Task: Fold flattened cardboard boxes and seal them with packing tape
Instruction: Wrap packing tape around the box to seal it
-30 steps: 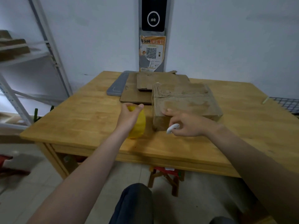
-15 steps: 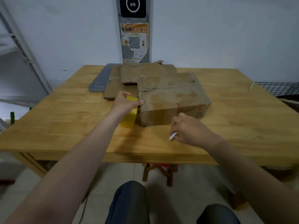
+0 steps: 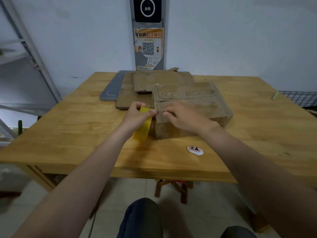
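Two knees (image 3: pixel 140 219) in dark trousers sat nearest, with a wooden stool (image 3: pixel 173 188) under the table (image 3: pixel 68 127). A white oval object (image 3: pixel 195 150) with a red-framed label lay on the tabletop by the near edge, well apart from both hands.

Left hand (image 3: pixel 137 115) was clenched round the yellow tape roll (image 3: pixel 143 125), which stood on edge on the table, just left of the box (image 3: pixel 197 103) and about touching its near-left corner. Right hand (image 3: pixel 185 117) rested on the box's near-left top edge, fingers curled and thumb tip by the left hand's fingertips. It was motion-blurred, so I can't tell if it pinched tape or just pressed cardboard.

The box sat folded up mid-table, top flaps down, slightly skewed. Flattened cardboard (image 3: pixel 137 86) was stacked behind it to the left, overlapping a grey board (image 3: pixel 109 91). A green stick (image 3: pixel 275 95) lay at the far right edge beside a wire grid (image 3: pixel 301 98). A metal rack (image 3: pixel 34 54) stood at left. A QR poster (image 3: pixel 148 48) hung on the far wall below a black device (image 3: pixel 147 9)
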A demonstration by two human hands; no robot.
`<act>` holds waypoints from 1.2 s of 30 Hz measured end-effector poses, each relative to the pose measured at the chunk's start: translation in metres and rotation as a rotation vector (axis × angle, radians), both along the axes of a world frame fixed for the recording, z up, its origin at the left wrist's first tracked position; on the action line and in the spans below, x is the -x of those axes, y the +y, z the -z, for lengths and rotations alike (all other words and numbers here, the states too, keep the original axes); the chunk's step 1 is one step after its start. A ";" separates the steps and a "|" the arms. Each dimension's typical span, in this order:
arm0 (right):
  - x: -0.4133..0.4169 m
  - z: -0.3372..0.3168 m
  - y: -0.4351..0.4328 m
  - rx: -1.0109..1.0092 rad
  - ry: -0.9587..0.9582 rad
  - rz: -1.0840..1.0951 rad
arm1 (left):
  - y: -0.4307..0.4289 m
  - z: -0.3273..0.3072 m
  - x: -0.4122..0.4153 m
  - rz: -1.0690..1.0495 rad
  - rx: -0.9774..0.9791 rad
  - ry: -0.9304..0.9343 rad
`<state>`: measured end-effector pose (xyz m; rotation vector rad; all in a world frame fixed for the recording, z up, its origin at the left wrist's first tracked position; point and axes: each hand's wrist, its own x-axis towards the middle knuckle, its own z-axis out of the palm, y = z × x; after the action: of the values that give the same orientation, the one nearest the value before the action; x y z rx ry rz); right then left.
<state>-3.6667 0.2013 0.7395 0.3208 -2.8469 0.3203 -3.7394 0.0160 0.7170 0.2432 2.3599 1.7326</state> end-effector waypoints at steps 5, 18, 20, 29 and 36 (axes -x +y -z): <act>0.010 0.005 -0.001 -0.050 0.012 0.090 | -0.013 0.006 0.002 0.094 -0.027 -0.066; 0.007 0.007 0.003 -0.114 0.067 0.064 | -0.007 0.005 -0.001 0.194 0.129 0.018; 0.005 0.006 0.003 -0.132 0.066 0.058 | -0.005 0.006 -0.004 0.177 0.149 0.044; 0.004 -0.001 0.000 -0.138 0.000 0.052 | 0.005 0.010 -0.011 0.085 0.239 0.157; 0.009 -0.001 0.002 -0.212 -0.019 0.036 | -0.004 0.002 -0.006 0.142 0.202 0.085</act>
<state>-3.6754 0.2034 0.7407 0.3076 -2.9059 0.0139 -3.7332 0.0122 0.7148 0.4468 2.4880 1.4359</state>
